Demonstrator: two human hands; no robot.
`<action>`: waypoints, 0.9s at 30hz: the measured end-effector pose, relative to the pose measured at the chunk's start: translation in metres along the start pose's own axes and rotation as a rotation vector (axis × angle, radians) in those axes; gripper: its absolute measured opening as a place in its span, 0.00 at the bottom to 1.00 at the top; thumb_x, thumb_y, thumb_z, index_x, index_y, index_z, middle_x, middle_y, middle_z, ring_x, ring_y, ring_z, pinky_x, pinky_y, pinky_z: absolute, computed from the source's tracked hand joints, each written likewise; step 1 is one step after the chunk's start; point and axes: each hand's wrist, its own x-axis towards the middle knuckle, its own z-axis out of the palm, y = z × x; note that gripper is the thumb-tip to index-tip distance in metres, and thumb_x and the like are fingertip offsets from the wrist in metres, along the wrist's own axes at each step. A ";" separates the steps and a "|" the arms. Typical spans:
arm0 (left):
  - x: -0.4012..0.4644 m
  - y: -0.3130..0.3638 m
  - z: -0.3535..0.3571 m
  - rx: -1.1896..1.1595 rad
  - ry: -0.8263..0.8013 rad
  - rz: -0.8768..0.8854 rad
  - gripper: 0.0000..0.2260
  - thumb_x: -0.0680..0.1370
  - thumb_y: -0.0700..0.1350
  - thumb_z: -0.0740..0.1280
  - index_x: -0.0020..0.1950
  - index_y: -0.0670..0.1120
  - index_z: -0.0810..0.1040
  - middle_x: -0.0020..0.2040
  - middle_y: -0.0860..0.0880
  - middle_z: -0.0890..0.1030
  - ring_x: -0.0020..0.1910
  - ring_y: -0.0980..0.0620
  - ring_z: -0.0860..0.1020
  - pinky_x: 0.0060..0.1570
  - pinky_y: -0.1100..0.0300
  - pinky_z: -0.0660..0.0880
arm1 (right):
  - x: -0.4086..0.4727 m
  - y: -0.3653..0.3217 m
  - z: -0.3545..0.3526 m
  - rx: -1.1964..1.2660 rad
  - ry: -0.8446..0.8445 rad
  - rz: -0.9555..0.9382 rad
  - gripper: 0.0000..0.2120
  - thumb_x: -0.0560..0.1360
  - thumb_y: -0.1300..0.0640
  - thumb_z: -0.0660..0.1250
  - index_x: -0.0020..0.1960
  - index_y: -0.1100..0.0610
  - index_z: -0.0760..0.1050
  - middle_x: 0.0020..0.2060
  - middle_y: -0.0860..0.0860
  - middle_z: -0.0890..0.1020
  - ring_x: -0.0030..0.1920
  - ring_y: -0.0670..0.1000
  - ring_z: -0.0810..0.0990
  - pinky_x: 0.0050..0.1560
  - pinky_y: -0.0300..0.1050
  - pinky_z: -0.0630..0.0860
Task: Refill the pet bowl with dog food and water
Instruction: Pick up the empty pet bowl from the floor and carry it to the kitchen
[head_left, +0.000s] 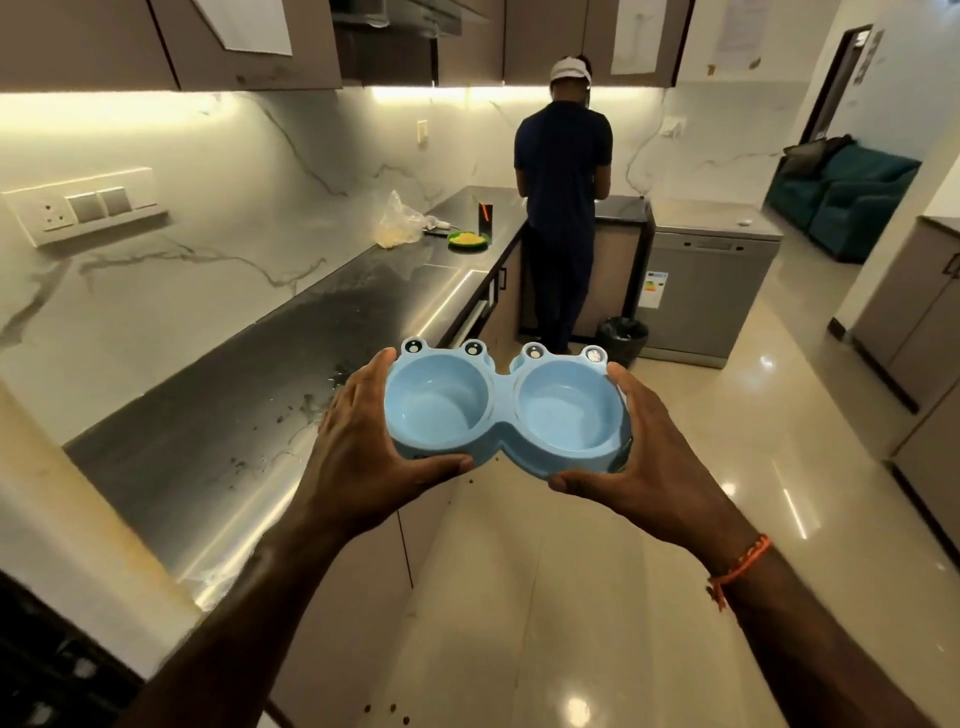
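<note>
A light blue double pet bowl (501, 410) with frog-eye bumps on its far rim is held level above the floor, just off the counter's edge. Both of its cups look empty. My left hand (363, 447) grips its left end, thumb under the near rim. My right hand (652, 457) grips its right end the same way. Far down the dark counter (218, 431) lie a clear plastic bag of yellowish bits (397, 223) and a green dish (467, 239) with yellow contents.
A person in dark clothes (561, 208) stands at the far end of the counter, back turned. A black bin (621, 340) and a steel dishwasher (711, 296) stand beyond. Cabinets (919, 332) line the right. Water drops spot the counter; a few brown bits lie on the floor.
</note>
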 end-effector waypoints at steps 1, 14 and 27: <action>0.012 -0.009 0.006 0.005 0.011 -0.009 0.56 0.61 0.73 0.74 0.81 0.49 0.59 0.76 0.48 0.70 0.67 0.62 0.61 0.69 0.57 0.61 | 0.018 0.006 0.006 -0.022 -0.012 0.001 0.59 0.58 0.35 0.83 0.80 0.42 0.54 0.75 0.41 0.63 0.72 0.43 0.64 0.73 0.52 0.69; 0.196 -0.149 0.034 0.144 0.057 -0.294 0.56 0.60 0.72 0.73 0.81 0.52 0.56 0.76 0.51 0.67 0.74 0.49 0.66 0.73 0.47 0.68 | 0.320 0.052 0.126 -0.076 -0.184 -0.191 0.58 0.54 0.29 0.82 0.77 0.47 0.62 0.67 0.43 0.72 0.68 0.50 0.73 0.63 0.59 0.78; 0.248 -0.251 0.028 0.284 0.231 -0.610 0.57 0.65 0.67 0.79 0.83 0.51 0.52 0.81 0.51 0.62 0.79 0.49 0.62 0.77 0.53 0.59 | 0.492 0.030 0.251 -0.173 -0.561 -0.399 0.67 0.58 0.34 0.81 0.83 0.49 0.44 0.79 0.51 0.58 0.78 0.54 0.59 0.79 0.56 0.58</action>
